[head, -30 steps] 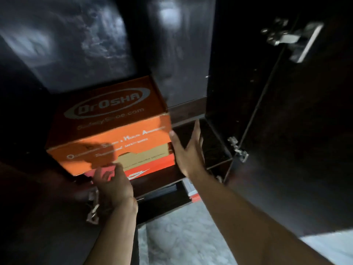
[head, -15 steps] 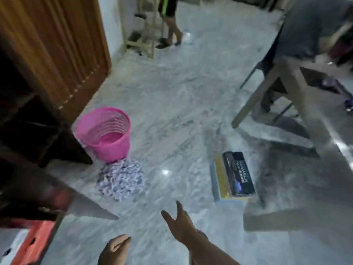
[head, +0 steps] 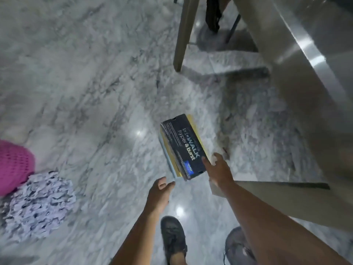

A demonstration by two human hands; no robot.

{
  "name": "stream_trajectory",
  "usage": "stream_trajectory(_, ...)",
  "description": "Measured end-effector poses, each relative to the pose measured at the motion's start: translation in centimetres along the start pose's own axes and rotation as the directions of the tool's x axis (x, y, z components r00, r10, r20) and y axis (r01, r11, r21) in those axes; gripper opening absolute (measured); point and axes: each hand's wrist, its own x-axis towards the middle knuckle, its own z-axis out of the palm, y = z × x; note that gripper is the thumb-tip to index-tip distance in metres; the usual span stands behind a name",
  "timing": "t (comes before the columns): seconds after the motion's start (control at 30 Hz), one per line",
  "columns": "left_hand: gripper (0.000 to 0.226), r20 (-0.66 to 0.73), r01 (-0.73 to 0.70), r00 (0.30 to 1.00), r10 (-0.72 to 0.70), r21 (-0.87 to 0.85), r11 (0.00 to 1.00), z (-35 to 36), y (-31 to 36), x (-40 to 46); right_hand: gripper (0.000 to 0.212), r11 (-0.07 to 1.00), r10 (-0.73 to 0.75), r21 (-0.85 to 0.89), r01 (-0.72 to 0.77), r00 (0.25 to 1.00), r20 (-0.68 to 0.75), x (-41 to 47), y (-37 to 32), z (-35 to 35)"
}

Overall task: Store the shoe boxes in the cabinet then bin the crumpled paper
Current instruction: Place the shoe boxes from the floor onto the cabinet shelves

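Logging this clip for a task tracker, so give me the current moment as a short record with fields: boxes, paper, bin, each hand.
boxes: dark shoe box lying on a yellow box, on the floor
paper: crumpled paper on the floor, next to the bin
bin: pink basket, at the left edge
left hand: open, near the boxes, holding nothing
right hand: open, fingers at the dark box's corner

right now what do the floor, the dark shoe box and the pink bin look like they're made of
Floor: polished marble or marble-look tile, grey veining and mirror-like light spots. Dark shoe box: printed cardboard, matte, with crisp folded edges. Pink bin: probably moulded plastic, its wall a lattice of small holes; blur leaves that open.
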Motion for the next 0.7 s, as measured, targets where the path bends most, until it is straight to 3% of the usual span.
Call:
stream_trajectory(0.17, 0.066, 0.012, -0.020, 1.000, 0.022, -0.098, 0.995, 6.0, 1.4, 9.9, 0.074, 0.996, -0.020, 0.084, 0.011, 0.995, 0.102, 8.6, 1.1, 2.1)
stream_trajectory(0.27, 0.045, -0.009, -0.067, 0.998, 0.067, -0.176, 0.982, 7.9, 0.7, 13.3, 0.055, 0.989, -0.083, 0.132, 0.059, 0.980, 0.180, 10.7, 2.1, 4.2)
stream_trajectory(0.33, 0.039, -0.042, -0.129, 0.992, 0.123, -0.189, 0.973, 8.6, 0.3, 14.2, 0.058, 0.981, -0.108, 0.178, 0.079, 0.981, 0.162, 11.1, 3.0, 4.9)
stream_trajectory(0.6, 0.020, -0.041, -0.137, 0.991, 0.131, -0.277, 0.951, 5.4, -1.6, 8.5, 0.038, 0.968, -0.181, 0.208, 0.141, 0.965, 0.191, 4.3, 2.2, 4.3)
stream_trajectory(0.7, 0.029, -0.059, -0.132, 0.991, 0.119, -0.320, 0.938, 2.7, -3.6, 5.1, 0.037, 0.963, -0.240, 0.178, 0.201, 0.941, 0.239, -0.4, 1.3, 5.0)
